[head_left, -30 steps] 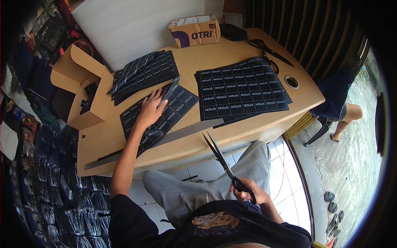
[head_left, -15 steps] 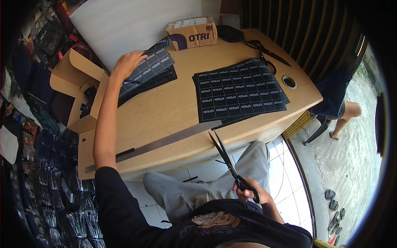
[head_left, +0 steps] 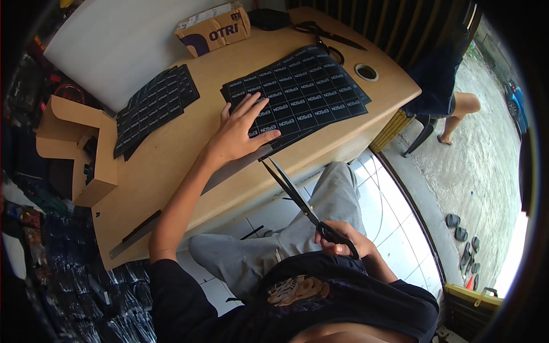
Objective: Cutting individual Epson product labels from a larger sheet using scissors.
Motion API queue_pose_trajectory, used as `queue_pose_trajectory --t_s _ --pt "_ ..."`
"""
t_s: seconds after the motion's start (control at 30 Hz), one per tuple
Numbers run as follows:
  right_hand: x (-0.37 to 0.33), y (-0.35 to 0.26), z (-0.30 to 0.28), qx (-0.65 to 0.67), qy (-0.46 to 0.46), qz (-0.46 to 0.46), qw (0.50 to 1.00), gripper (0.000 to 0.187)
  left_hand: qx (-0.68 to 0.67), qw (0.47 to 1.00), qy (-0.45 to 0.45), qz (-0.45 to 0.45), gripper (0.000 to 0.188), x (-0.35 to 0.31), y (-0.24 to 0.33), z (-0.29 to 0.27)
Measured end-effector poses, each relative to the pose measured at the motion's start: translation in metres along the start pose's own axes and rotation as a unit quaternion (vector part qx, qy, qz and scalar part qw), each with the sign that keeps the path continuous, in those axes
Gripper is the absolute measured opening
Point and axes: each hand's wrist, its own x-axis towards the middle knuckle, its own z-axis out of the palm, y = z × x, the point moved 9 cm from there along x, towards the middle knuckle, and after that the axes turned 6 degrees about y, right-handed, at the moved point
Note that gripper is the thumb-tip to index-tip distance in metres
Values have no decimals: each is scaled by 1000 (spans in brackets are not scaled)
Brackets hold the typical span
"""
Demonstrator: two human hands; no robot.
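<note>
Harsh daylight glare from the right

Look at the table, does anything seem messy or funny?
A little: the larger stack of black printed sheets isn't lined up, with lower sheets poking out at its right and front edges. The smaller stack near the open cardboard box has uneven edges too.

The person [head_left: 246, 314] wears a black short-sleeved shirt [head_left: 366, 291], its front bearing a brown-and-cream print [head_left: 298, 290], and loose grey trousers [head_left: 251, 248] with a pale waist cord [head_left: 279, 256].
</note>
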Motion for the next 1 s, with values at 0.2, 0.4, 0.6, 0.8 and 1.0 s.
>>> queue_pose_trajectory --t_s 0.2,0.4,0.6,0.8,1.0 --pt "-3 -1 7 22 -8 -10 1000 61 64 997 -29 -44 83 19 -3 41" --pt "-6 6 9 31 -5 -1 999 57 40 993 -38 -101 66 31 -18 50" --pt "-8 3 9 6 -13 -13 1000 56 58 992 28 -109 46 40 -17 45" --pt "-17 0 12 -6 -4 -26 1000 59 -69 984 -11 -164 40 50 -45 0" --pt "-23 8 3 7 23 -22 999 63 8 988 31 -148 38 -16 -69 -85"
